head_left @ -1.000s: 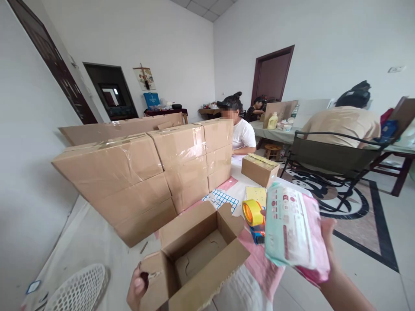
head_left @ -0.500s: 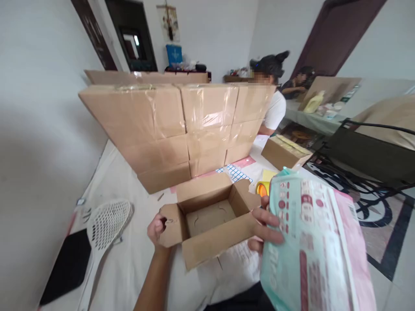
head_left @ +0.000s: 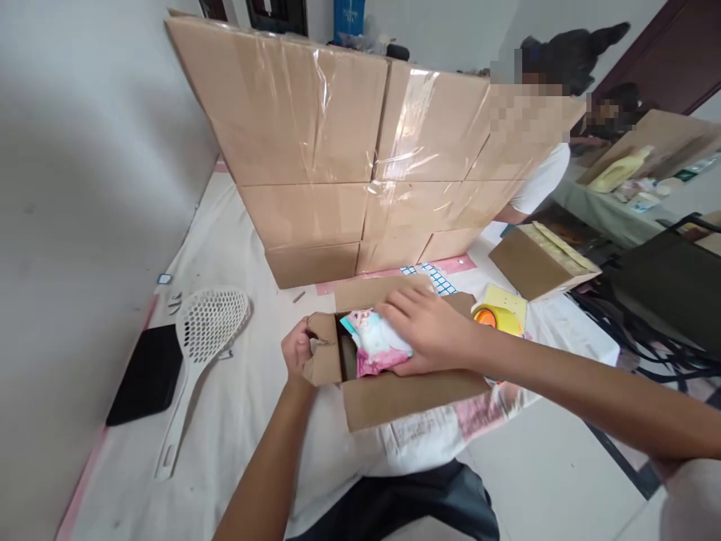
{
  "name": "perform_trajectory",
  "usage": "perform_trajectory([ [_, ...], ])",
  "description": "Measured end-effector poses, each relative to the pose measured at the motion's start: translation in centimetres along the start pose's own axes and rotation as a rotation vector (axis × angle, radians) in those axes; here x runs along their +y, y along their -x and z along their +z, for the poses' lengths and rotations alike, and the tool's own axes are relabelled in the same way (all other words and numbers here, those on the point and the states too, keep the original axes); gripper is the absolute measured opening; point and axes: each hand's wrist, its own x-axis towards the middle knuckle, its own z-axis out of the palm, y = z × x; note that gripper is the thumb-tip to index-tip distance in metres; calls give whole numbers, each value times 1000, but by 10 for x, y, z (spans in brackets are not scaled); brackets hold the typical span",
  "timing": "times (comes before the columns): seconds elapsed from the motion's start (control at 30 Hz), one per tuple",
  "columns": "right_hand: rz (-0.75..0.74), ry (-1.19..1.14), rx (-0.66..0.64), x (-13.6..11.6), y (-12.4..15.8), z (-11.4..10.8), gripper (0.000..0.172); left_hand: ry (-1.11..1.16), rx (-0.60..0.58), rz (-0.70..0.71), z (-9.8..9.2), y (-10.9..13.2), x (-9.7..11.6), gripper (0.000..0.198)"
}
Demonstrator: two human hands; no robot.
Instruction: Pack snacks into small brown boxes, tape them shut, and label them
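Observation:
An open cardboard box (head_left: 405,398) stands in front of me with its flaps folded outward. My left hand (head_left: 297,349) is closed on the torn left flap of the box, thumb on top. Partly inside the box lies a soft plastic package (head_left: 377,342) in teal, white and pink. My right hand (head_left: 425,327) grips its right end from above, and the fingers reach over the far side. That hand and forearm hide the right part of the box's opening.
Behind the box rises a wall of taped cardboard boxes (head_left: 315,135). A white slotted skimmer (head_left: 214,323) and a black flat object (head_left: 146,379) lie left. Yellow tape (head_left: 499,319) and an open carton (head_left: 541,263) are right. A co-worker in a white sleeve (head_left: 544,180) sits beyond.
My right hand has carried the package from the right side into the box. My left hand still holds the flap. The view has tilted down.

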Motion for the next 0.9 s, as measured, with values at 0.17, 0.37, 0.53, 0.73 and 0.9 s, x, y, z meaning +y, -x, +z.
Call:
perform_trajectory([
  [0.17,80,33,-283,-7,-32,14,57,-10,-96,82,-5,-5,1,63],
  [0.37,86,124,-511,-18,-44,34,70,-40,-128,107,-3,-8,-1,60],
  [0.53,83,139,-576,-23,-47,37,68,-56,-167,140,-4,-6,2,57],
  [0.73,30,169,-534,-21,-41,41,71,-72,-200,190,-4,-7,6,55],
  [0.9,-6,161,-508,-15,-37,51,83,-96,-216,201,-3,-7,5,56],
])
